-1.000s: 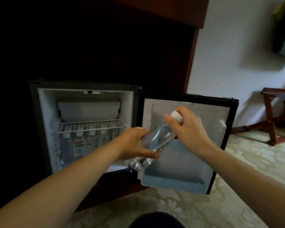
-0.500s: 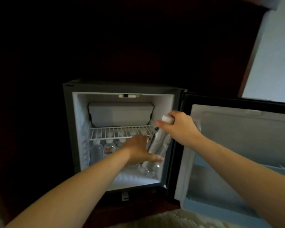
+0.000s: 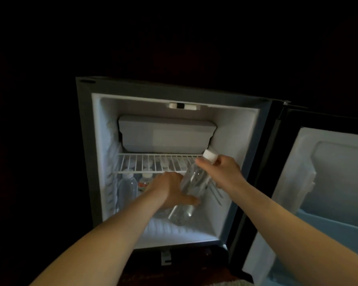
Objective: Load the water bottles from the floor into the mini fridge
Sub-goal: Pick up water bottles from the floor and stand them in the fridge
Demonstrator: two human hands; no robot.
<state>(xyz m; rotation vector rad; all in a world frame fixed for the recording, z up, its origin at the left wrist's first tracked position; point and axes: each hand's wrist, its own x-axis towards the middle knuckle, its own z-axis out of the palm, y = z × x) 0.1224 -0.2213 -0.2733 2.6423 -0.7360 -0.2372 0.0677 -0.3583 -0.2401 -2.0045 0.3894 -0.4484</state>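
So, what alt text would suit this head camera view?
Two bare hands hold a clear water bottle tilted at the opening of a mini fridge, the left hand round its middle, the right hand at its neck. Under a wire shelf, other bottles stand at the back left; the door is open on the right.

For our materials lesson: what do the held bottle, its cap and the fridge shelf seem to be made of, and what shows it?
Bottle: likely clear, glossy plastic; you can see through it, and it glints.
Cap: probably opaque white plastic, smooth and dull.
Shelf: thin white parallel rods, probably coated metal wire; the coating cannot be confirmed.
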